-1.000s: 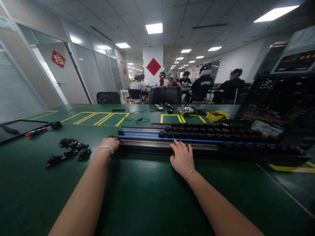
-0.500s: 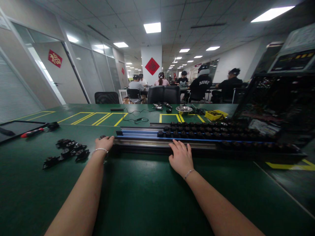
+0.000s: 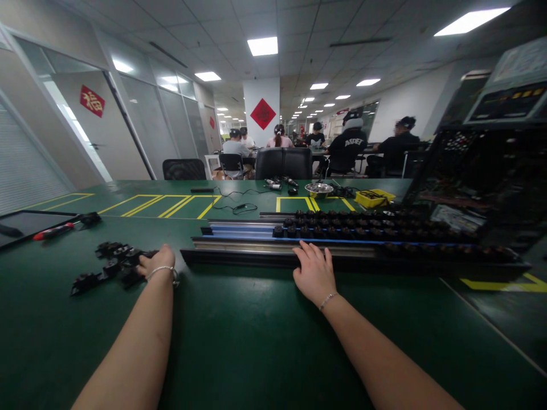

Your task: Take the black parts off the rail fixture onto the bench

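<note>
Left hand (image 3: 159,261) at right edge of heap of small black angular parts (image 3: 111,267) on green desk (image 3: 239,336), fingers curled; whether pinching one, cannot tell. Right hand (image 3: 315,276), fingers loosely spread, rests at long black rail with metallic channel (image 3: 243,259). Step looks like part handling with rail steadied; next move calls for clean grip on single part among crowded neighbours.
</note>
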Motion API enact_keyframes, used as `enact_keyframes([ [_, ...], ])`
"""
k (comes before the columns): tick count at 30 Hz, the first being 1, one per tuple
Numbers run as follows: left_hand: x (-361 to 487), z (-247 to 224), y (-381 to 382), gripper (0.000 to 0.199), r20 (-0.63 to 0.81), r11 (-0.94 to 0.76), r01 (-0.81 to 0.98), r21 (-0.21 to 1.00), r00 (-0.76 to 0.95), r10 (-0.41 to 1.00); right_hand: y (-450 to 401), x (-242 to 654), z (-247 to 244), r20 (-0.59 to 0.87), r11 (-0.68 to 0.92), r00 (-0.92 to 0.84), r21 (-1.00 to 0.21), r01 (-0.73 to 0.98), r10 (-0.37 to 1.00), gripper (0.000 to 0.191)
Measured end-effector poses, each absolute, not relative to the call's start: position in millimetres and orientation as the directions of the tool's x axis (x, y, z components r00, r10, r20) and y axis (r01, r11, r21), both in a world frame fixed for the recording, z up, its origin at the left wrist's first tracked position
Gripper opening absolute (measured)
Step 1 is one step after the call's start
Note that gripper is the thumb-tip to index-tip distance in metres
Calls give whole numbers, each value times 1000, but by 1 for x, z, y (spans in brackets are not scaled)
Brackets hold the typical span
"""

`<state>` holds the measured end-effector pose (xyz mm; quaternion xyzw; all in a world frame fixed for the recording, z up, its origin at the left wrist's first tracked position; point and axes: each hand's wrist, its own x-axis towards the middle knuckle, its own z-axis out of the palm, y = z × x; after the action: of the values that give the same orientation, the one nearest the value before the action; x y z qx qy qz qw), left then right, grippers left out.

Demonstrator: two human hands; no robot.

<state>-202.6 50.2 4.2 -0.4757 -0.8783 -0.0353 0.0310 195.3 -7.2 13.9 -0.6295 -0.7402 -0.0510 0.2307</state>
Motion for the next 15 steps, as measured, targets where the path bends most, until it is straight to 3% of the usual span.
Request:
enact_keyframes([
  [2, -202, 6, 47, 70, 63, 716, 687, 124, -726, 685, -7, 195, 14, 404, 201, -99, -218, 955, 909, 48],
  [4, -198, 8, 43, 70, 38, 803, 513, 303, -849, 527, -7, 195, 14, 405, 202, -98, -223, 954, 909, 48],
  [6, -190, 11, 41, 71, 54, 748, 427, 508, -882, 467, -7, 195, 14, 409, 203, -96, -226, 953, 907, 48],
  [8, -178, 16, 40, 65, 107, 658, 438, 613, -871, 479, -7, 195, 13, 413, 201, -93, -226, 953, 906, 47],
  [11, -152, 29, 42, 51, 215, 607, 497, 620, -852, 477, -7, 195, 13, 415, 197, -91, -220, 955, 905, 48],
  [13, -127, 38, 44, 50, 433, 433, 675, 597, -726, 534, -7, 194, 12, 419, 198, -92, -216, 956, 903, 47],
  [15, -94, 43, 43, 49, 562, 272, 809, 521, -565, 604, -7, 194, 12, 424, 201, -94, -215, 956, 901, 47],
])
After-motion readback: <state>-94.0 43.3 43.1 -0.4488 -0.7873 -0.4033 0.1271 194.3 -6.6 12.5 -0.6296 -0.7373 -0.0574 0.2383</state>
